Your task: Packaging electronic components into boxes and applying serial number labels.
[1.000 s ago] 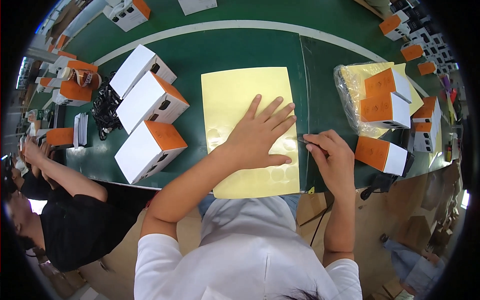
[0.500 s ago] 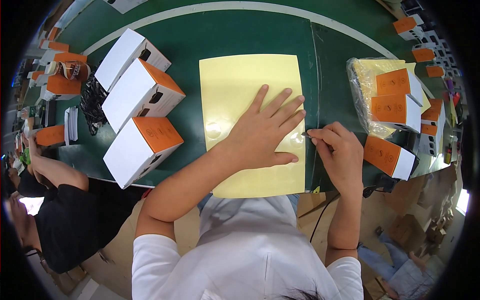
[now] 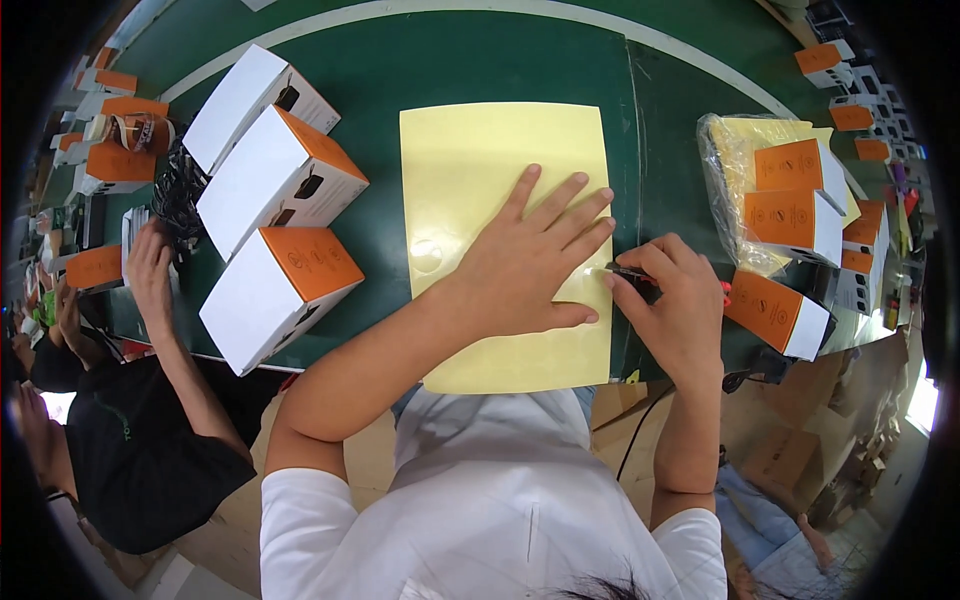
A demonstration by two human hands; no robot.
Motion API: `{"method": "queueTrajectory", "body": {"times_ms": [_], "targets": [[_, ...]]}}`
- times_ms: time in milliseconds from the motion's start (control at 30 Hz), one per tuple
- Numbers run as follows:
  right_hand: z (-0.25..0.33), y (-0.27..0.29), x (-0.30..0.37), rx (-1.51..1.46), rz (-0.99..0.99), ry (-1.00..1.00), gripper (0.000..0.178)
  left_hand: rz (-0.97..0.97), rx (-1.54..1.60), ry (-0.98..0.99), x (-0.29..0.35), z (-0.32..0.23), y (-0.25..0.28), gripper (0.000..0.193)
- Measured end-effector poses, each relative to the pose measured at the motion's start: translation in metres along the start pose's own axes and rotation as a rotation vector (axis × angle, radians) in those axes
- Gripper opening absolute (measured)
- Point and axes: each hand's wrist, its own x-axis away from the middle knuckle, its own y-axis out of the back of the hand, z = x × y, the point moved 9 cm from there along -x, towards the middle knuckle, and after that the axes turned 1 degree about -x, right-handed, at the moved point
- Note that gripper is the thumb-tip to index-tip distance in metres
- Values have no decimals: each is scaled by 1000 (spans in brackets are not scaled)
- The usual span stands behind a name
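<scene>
A glossy yellow sheet [image 3: 500, 140] lies on the green table in front of me, and a faint round outline shows on its left part. It looks like a backing sheet with clear round stickers. My left hand [image 3: 525, 265] rests flat on it with fingers spread. At the sheet's right edge, my right hand [image 3: 675, 295] grips a slim dark tool [image 3: 632, 271] with a red end, which looks like a utility knife. Its tip points left at the sheet's edge beside my left fingers. Much of the handle is hidden in the palm.
Several white-and-orange boxes [image 3: 285, 180] stand at the left, near a bundle of black cables [image 3: 178, 200]. At the right are more boxes [image 3: 785, 218] and yellow sheets in clear plastic [image 3: 725, 190]. A co-worker in black [image 3: 150, 440] sits at the left, reaching to the table.
My right hand has turned, so more of the dark tool and its red end show. My left hand stays on the sheet. The co-worker's arm has reached forward onto the table.
</scene>
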Motion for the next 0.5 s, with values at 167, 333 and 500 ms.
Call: {"method": "queueTrajectory", "body": {"times_ms": [167, 333, 500], "targets": [[1, -4, -1, 64, -31, 12, 15, -13, -9, 4, 1, 0, 0, 86], [-2, -5, 0, -8, -26, 1, 15, 7, 4, 30, -1, 2, -2, 88], [-10, 9, 7, -187, -103, -50, 14, 27, -28, 28, -5, 0, -6, 89]]}}
